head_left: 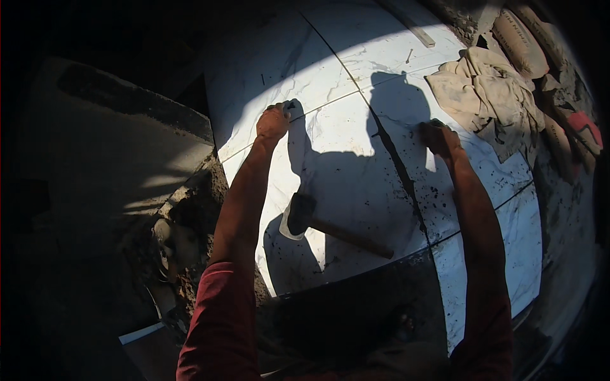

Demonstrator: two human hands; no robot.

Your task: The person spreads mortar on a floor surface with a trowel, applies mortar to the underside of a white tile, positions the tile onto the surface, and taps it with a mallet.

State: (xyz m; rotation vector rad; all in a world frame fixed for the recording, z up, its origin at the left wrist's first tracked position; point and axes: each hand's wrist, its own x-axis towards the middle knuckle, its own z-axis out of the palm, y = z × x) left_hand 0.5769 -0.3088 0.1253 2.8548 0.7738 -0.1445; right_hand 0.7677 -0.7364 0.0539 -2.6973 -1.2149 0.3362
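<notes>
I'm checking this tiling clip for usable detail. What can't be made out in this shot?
- Left hand: the small thing under its fingers is too small to identify.
- Right hand: in its own shadow; any grip is unclear.
- Mallet: its head is partly shadowed.
- Left side of the head view: too dark.

Two bare forearms come up from the lower edge. The left arm (238, 209) wears a dark red sleeve (216, 324) pushed up near the elbow. The right arm (476, 222) seems to wear the same red, though shadow hides most of it.
</notes>
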